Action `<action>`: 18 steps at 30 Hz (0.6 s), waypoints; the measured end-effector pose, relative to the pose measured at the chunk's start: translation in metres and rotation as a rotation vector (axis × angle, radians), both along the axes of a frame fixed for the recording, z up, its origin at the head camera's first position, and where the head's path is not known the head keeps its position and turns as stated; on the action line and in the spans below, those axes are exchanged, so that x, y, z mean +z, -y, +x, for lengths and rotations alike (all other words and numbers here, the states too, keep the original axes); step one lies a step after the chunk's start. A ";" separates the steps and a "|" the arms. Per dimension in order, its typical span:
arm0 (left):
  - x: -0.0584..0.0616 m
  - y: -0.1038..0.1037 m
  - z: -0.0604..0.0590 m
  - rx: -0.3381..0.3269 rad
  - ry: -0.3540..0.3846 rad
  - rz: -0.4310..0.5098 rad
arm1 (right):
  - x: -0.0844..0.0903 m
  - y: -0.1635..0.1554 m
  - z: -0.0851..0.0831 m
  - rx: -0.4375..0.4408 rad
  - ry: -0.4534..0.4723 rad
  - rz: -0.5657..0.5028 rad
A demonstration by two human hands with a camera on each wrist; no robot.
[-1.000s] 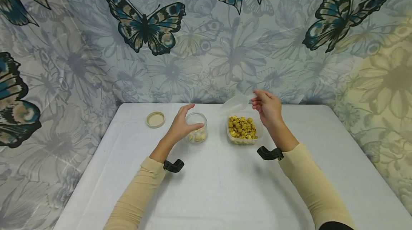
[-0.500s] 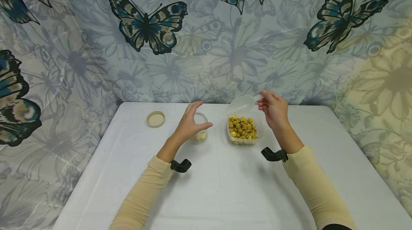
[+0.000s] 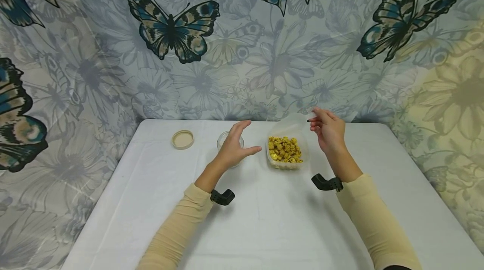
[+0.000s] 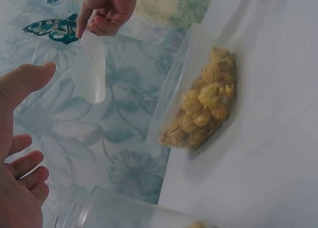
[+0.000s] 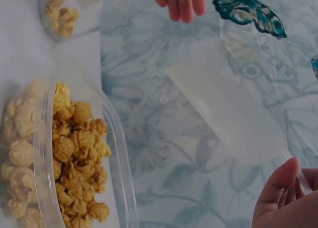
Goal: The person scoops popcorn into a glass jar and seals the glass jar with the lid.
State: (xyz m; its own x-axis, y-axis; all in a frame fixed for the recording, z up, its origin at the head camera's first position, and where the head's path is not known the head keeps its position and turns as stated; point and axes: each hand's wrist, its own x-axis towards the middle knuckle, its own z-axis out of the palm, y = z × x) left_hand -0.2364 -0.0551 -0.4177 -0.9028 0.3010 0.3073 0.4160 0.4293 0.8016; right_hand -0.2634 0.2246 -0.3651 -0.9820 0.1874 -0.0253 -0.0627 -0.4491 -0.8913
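Popcorn (image 3: pixel 284 150) fills a clear plastic container (image 3: pixel 304 161) that sits on the white table (image 3: pixel 264 219), toward its far edge and a little right of centre. I see my right hand (image 3: pixel 330 130) raised above the far right corner of that container, its fingertips pinching the handle of a clear plastic scoop (image 3: pixel 292 124); the scoop hangs in the air, tilted, with its bowl pointing left over the far side of the container and not touching the popcorn. In the right wrist view the scoop (image 5: pixel 233 116) looks empty and translucent, well above the heaped kernels (image 5: pixel 74 153). My left hand (image 3: pixel 236 146) hovers with fingers spread and relaxed, grasping nothing, just in front of a small glass jar (image 3: pixel 223 139) that stands left of the container and apart from it. The hand covers most of the jar, so only its rim and left side show from the head view. The right wrist view shows a few pieces of popcorn lying in the bottom of the jar (image 5: pixel 67 14). A round tan lid (image 3: pixel 183 139) lies flat on the table farther left, near the far edge, well apart from the jar. Both arms wear pale yellow sleeves (image 3: pixel 177 232).
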 end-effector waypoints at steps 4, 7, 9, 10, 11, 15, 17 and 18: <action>0.000 -0.005 0.001 -0.008 0.006 -0.003 | -0.002 -0.003 0.000 -0.021 0.007 0.012; -0.001 -0.008 0.002 -0.020 0.022 0.014 | -0.005 -0.006 0.001 -0.036 0.019 0.026; -0.001 -0.010 0.004 -0.031 0.032 0.028 | -0.007 -0.007 0.002 -0.051 0.030 0.043; -0.001 -0.011 0.004 -0.036 0.036 0.033 | -0.008 -0.008 0.002 -0.056 0.034 0.044; -0.002 -0.012 0.005 -0.040 0.042 0.037 | -0.009 -0.009 0.002 -0.062 0.038 0.042; -0.002 -0.016 0.007 -0.050 0.073 0.043 | -0.012 -0.012 0.003 -0.083 0.047 0.030; -0.002 -0.018 0.009 -0.052 0.083 0.040 | -0.012 -0.013 0.003 -0.092 0.053 0.023; -0.003 -0.019 0.009 -0.054 0.089 0.038 | -0.012 -0.013 0.003 -0.094 0.057 0.023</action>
